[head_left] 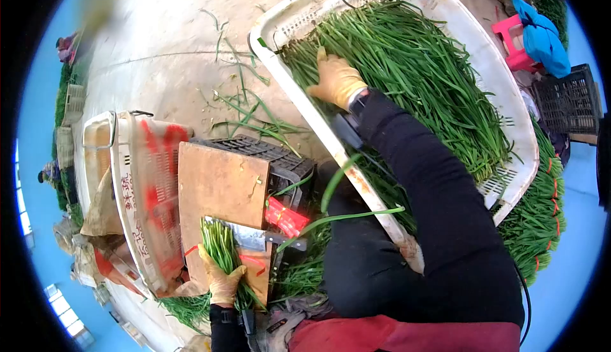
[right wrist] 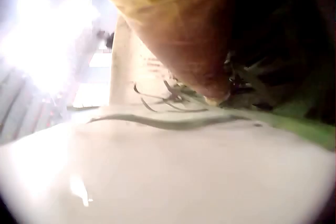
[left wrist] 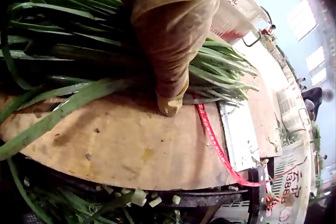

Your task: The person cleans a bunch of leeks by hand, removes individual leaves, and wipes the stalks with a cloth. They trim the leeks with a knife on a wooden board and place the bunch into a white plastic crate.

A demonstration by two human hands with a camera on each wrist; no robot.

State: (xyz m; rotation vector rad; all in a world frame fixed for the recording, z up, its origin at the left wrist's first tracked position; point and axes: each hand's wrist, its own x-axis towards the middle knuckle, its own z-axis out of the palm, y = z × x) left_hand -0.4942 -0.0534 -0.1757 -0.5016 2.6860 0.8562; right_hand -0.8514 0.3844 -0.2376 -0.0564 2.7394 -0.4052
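My gloved left hand (head_left: 223, 282) grips a bunch of garlic chives (head_left: 218, 240) on a wooden board (head_left: 219, 183). In the left wrist view the thumb (left wrist: 170, 85) presses along the bunch, its pale stem ends pointing right. A cleaver (head_left: 248, 235) lies flat beside the bunch, and a red tie strip (left wrist: 212, 140) trails over the board's edge. My gloved right hand (head_left: 337, 81) reaches into a white crate (head_left: 299, 100), thumb and a finger spread on the stem end of loose chives (head_left: 407, 78); its other fingers are partly hidden.
A red bundle of ties (head_left: 286, 217) lies at the board's right edge, above a black crate (head_left: 254, 151). Left of it stands a red-marked white crate (head_left: 143, 199). Tied chive bundles (head_left: 541, 225) lie at right, near a pink stool (head_left: 512, 43). Loose leaves litter the floor.
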